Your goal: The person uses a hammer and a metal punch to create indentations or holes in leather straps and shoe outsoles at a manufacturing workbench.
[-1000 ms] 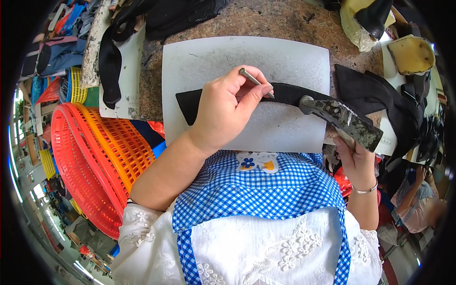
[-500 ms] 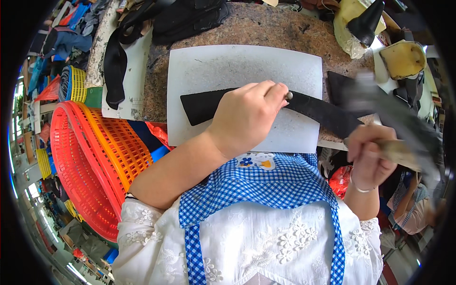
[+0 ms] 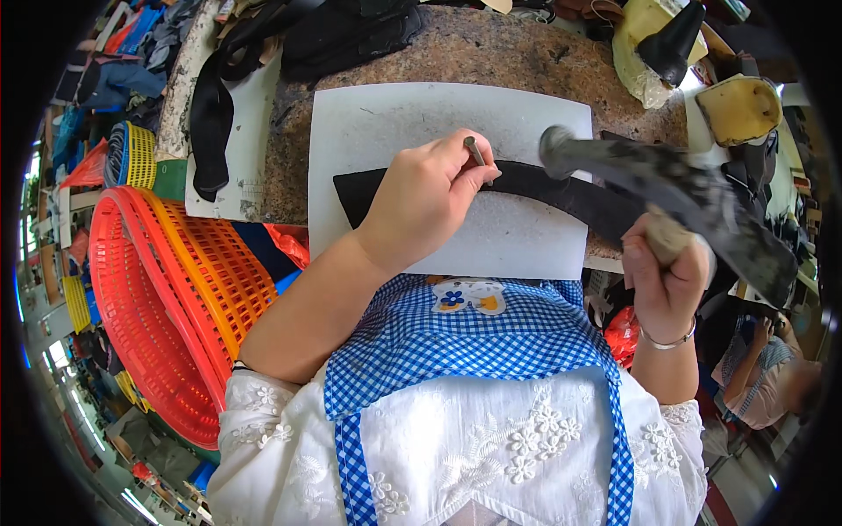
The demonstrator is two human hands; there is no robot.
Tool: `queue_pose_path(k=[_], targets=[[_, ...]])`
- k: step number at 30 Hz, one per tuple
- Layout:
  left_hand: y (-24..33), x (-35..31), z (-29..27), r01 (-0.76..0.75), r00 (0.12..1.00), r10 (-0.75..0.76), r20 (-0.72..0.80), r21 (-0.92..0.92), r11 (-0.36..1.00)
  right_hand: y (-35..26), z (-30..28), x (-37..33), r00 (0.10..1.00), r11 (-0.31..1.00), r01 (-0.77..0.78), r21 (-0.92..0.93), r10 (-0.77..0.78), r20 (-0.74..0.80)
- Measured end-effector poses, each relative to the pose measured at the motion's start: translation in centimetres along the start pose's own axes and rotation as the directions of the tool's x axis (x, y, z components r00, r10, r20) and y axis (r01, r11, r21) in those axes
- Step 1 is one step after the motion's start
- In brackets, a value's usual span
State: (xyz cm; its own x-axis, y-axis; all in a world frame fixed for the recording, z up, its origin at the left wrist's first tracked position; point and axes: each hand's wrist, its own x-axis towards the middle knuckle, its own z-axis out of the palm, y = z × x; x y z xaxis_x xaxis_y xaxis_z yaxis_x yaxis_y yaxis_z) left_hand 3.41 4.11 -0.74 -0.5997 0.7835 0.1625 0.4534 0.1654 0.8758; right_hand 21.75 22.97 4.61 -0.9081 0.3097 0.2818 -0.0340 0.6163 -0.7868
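A curved black strip (image 3: 572, 196), its material hard to tell, lies across a white board (image 3: 517, 250) in front of me. My left hand (image 3: 412, 197) is over the strip, pinching a thin metal punch (image 3: 474, 151) between thumb and fingers. The punch leans, its top end showing; the lower tip is hidden by my fingers. On the right, my right hand (image 3: 668, 285) is closed around the pale handle of a hammer (image 3: 671, 175). The hammer's dark metal head is raised, its round face to the right of the punch and apart from it.
The board rests on a speckled stone slab (image 3: 491, 44). Black straps (image 3: 213, 131) lie at the far left. A yellow container (image 3: 744, 112) and a black cone-shaped piece (image 3: 675, 53) stand far right. Orange (image 3: 210, 263) and red baskets (image 3: 145, 324) stand left. Another person (image 3: 763, 377) sits at right.
My left hand has moved a little left along the strip, and the punch's tilt has changed. The hammer has swung leftward, closer to the punch; my right hand has moved slightly left.
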Motion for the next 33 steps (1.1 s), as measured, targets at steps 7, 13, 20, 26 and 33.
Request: queue_pose_path(k=[7, 13, 20, 26, 33], targets=[[0.9, -0.2, 0.7, -0.152, 0.987, 0.161, -0.014, 0.248, 0.957, -0.7, 0.0, 1.5, 0.989, 0.98, 0.148, 0.133, -0.147, -0.022], [-0.4, -0.3, -0.6, 0.207, 0.978, -0.211, 0.004, -0.201, 0.957, -0.6, 0.1, 1.7, 0.969, 0.944, 0.244, -0.22, -0.227, 0.101], [0.0, -0.6, 0.0, 0.009, 0.997, -0.008, -0.075, 0.02, 1.0, -1.0, -0.5, 1.6, 0.997, 0.982, 0.062, 0.176, -0.054, -0.049], [0.7, -0.7, 0.3, -0.3, 0.927, 0.356, -0.121, 0.331, 0.895, -0.4, 0.0, 2.4, 0.96, 0.969, 0.18, -0.169, -0.136, 0.246], [-0.5, -1.0, -0.6, 0.083, 0.991, -0.092, -0.094, -0.102, 0.991, -2.0, 0.4, 2.0, 0.998, 0.999, 0.021, -0.031, -0.019, 0.061]])
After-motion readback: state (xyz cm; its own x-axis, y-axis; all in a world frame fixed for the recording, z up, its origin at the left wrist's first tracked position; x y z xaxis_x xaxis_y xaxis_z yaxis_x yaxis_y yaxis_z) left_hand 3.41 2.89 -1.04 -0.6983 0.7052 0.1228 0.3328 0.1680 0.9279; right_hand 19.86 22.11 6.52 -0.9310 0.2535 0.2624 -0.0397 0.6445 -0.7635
